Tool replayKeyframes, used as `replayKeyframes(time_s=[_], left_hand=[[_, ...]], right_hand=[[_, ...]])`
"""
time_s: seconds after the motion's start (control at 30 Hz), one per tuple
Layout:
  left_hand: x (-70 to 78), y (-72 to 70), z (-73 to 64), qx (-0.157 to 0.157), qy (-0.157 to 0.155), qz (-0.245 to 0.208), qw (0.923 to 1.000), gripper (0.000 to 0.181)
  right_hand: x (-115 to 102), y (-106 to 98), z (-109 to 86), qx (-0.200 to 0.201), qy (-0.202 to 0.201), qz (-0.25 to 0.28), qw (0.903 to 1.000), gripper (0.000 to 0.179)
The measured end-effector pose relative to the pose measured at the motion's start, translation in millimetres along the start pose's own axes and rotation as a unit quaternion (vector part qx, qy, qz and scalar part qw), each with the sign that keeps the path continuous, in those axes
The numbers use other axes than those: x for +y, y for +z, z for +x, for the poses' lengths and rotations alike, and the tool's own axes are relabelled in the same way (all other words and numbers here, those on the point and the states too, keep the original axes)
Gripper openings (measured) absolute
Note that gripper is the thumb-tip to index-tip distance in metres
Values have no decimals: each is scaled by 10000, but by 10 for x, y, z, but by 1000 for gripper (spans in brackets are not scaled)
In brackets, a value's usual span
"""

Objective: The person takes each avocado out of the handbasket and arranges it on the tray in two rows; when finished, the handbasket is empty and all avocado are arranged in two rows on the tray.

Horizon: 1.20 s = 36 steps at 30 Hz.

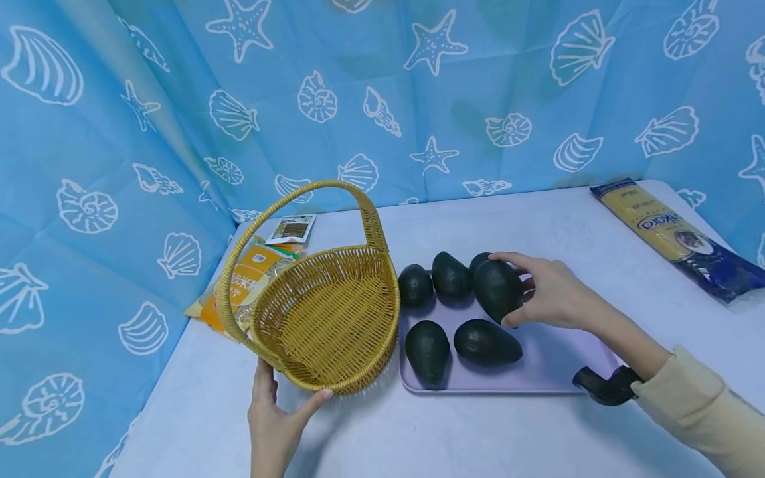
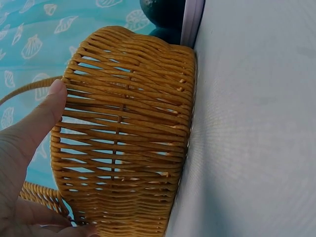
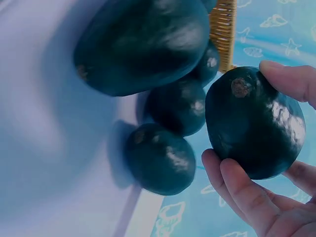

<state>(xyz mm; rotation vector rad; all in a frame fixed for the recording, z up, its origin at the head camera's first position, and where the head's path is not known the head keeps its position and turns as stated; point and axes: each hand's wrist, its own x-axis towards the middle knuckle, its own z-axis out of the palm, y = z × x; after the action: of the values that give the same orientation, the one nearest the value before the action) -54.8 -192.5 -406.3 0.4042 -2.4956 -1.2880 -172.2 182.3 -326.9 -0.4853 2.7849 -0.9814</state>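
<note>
My right hand grips a dark green avocado between thumb and fingers. In the right wrist view, the held avocado is raised off the tray, its stem scar facing the camera. Several more avocados lie on the lilac tray, among them a front-left one and one on its side. Left of the tray stands a woven basket with a tall handle and nothing inside. My left hand holds its near side, with the thumb on the rim and the fingers near the handle's base.
Behind the basket at the left lie an orange-and-clear food packet and a small white-and-brown sachet. A blue-and-yellow pasta bag lies at the far right. A blue seashell-print curtain hangs along the back and left table edges.
</note>
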Motion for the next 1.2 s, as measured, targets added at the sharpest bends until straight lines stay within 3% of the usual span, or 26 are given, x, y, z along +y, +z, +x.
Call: replayKeyframes(time_s=[0.97,1.2], left_hand=[[-6,-7,12,13,50,-74,10000,121],[-4,-3,19,-8,27,-117,9999,121]], right_hand=[[437,247,-173,-133,27,-492,9987,91],[468,309,-219,-412,171,-260,9987,94]])
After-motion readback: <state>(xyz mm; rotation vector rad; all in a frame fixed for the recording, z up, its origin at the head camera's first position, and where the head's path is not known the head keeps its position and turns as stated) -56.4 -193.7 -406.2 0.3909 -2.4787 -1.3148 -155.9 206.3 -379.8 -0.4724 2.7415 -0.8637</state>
